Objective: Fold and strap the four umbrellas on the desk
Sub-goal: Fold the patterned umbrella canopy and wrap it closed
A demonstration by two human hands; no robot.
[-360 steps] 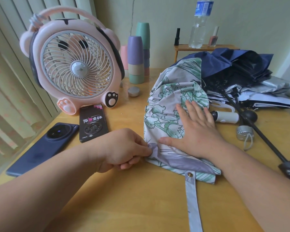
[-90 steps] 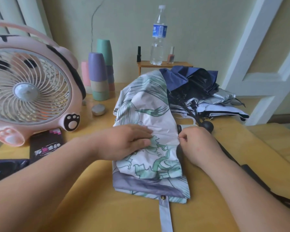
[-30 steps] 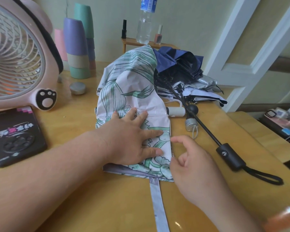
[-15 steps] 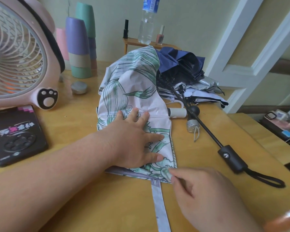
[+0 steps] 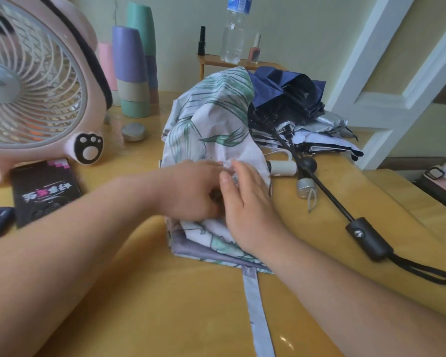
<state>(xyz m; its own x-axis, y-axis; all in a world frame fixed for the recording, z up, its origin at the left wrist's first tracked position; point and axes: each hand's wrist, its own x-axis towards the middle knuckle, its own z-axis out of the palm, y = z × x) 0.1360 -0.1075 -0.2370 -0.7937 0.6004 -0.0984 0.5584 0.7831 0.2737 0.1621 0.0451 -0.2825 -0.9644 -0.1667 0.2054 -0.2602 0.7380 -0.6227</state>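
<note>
My right grip (image 5: pixel 245 202) lay flat with straight fingers, pressing the floral umbrella (image 5: pixel 216 130) down on the bench (image 5: pixel 139 292). My left grip (image 5: pixel 191 191) rested on the same cloth, touching the right one. Blur and overlap hid its fingertips, so I could not tell whether it pinched anything. The strap (image 5: pixel 258 313) trailed loose toward me. The other umbrellas (image 5: pixel 289 94) were heaped just behind.

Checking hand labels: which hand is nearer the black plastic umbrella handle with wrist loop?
Right. The right hand is left of the black plastic umbrella handle; the left hand is farther left.
</note>
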